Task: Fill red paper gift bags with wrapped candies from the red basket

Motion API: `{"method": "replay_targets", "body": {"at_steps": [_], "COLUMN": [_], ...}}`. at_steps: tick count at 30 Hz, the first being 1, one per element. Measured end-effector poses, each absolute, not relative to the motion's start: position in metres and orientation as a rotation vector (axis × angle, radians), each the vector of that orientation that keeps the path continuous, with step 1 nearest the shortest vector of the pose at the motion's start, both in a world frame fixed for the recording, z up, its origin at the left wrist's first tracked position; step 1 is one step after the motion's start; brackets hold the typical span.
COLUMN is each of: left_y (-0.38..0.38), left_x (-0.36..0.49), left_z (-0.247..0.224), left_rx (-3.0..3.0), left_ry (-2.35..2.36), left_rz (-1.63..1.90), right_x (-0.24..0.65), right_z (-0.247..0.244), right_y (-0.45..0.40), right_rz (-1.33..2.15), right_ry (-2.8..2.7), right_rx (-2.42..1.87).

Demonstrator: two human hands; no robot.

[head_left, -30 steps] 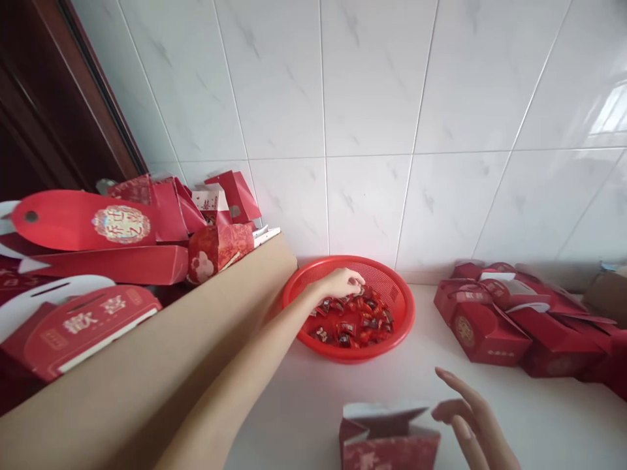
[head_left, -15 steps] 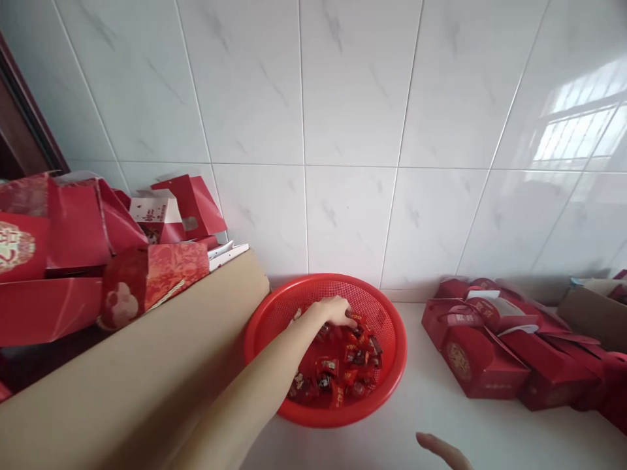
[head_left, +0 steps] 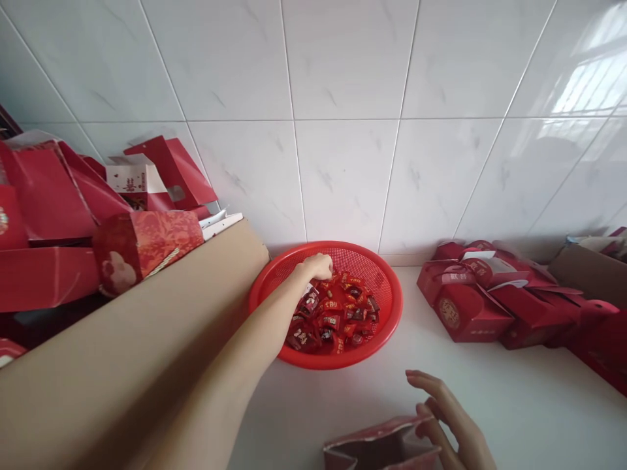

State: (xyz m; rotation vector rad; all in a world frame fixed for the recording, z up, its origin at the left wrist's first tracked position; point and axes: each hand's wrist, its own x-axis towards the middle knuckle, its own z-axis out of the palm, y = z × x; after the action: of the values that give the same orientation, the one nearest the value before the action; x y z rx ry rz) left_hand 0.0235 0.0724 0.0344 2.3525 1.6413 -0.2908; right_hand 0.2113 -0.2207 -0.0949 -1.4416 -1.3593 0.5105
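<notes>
A red plastic colander [head_left: 398, 303] stands on the counter with several red-wrapped candies [head_left: 329, 320] inside. Over the candies, near its far side, is my left hand [head_left: 318, 266], fingers curled downward; what they grip, if anything, is hidden. At the bottom of the view, an open red paper box [head_left: 386, 434] shows its dark inside, partly cut off by the frame. My right hand [head_left: 450, 421] is at the box's right edge, its lower fingers closed on the rim and the index finger stretched out above.
A large cardboard carton [head_left: 196, 274] full of red paper boxes [head_left: 53, 196] stands on the left. Several closed red gift boxes [head_left: 473, 313] are grouped on the white counter [head_left: 411, 346] at the right, with another cardboard carton [head_left: 582, 267] behind. A tiled wall [head_left: 343, 176] rises at the back.
The view has tilted down, bringing the open red box and more of my right hand into sight. My left hand has moved left in the colander, its fingers now more curled.
</notes>
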Motion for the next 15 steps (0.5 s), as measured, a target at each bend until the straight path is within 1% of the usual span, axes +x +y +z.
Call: {"method": "replay_targets", "body": {"at_steps": [2, 7, 11, 15], "left_y": [0.071, 0.08, 0.087, 0.09], "left_x": [0.025, 0.028, 0.03, 0.037], "left_z": [0.032, 0.02, 0.009, 0.0], "left_rx": [2.353, 2.346, 2.386, 2.456], "left_ry": [1.638, 1.581, 1.563, 1.502], "left_rz": [-0.255, -0.345, -0.364, -0.468], "right_x": [0.211, 0.216, 0.222, 0.223], "right_z": [-0.095, -0.095, -0.093, -0.091], "right_y": [-0.221, -0.219, -0.216, -0.214], "right_rz": [0.557, 0.661, 0.689, 0.705], "right_ry": [-1.35, -1.342, -1.466, -1.492], "right_rx": [-1.418, -1.398, -1.393, -1.424]}}
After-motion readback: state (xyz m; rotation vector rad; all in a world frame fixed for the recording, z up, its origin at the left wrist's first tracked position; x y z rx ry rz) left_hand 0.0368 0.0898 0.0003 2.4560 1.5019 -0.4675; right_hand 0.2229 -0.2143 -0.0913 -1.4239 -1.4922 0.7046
